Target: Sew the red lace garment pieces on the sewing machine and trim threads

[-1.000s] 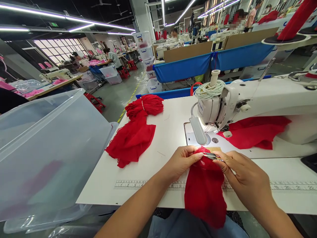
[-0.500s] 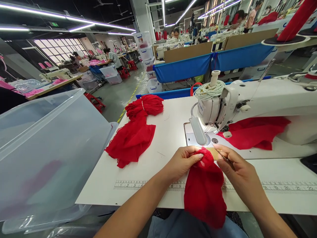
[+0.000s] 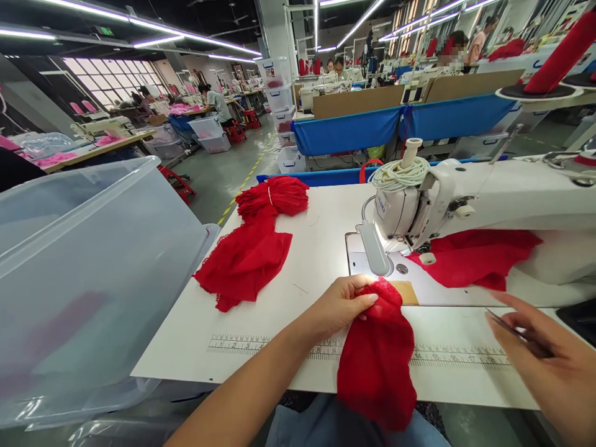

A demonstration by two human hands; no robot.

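Note:
My left hand (image 3: 342, 307) pinches the gathered, lacy top of a red cloth piece (image 3: 378, 366). The piece hangs over the table's front edge onto my lap. Off to the right, my right hand (image 3: 554, 366) is slightly blurred and curled around a slim pointed metal tool (image 3: 505, 324), which looks like thread snips. Its tip points left, apart from the cloth. Just beyond my left hand is the needle area of a white sewing machine (image 3: 503, 192). Another red cloth piece (image 3: 479, 257) lies under the machine's arm.
A tied bundle of red cloth (image 3: 284, 195) and a loose red piece (image 3: 251, 261) lie on the table's left. A ruler strip (image 3: 456, 356) runs along the front. A large translucent bin (image 3: 102, 267) stands at the left. A red thread cone (image 3: 559, 56) stands upper right.
My right hand has moved away to the right with the pointed tool, leaving the cloth's top edge. My left hand keeps its pinch in nearly the same spot. The view has shifted slightly.

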